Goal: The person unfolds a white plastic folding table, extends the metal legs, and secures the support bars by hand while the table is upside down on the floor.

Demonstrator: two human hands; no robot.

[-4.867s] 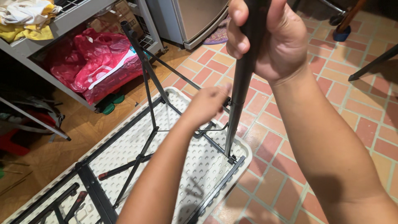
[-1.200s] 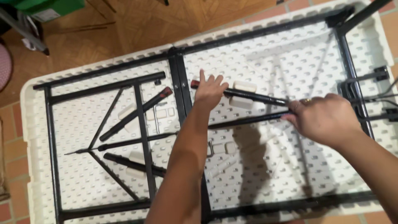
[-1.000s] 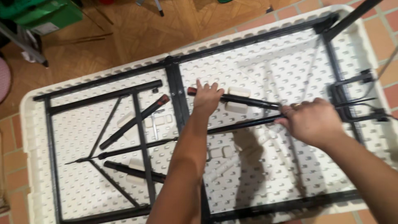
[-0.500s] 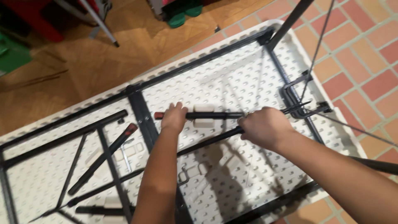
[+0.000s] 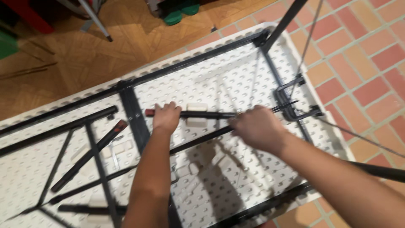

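Both hands grip the folded table leg (image 5: 206, 114) — apparently firmly.

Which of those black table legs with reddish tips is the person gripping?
The one across the middle: the left hand grips it beside its tip. The other leg lies slanted, untouched, further left.

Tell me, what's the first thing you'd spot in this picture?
A big white folding table lying upside down on the floor, with its black metal frame showing. In the middle, the left hand and right hand both grip a black table leg folded flat against it. Green shoes sit at the top.
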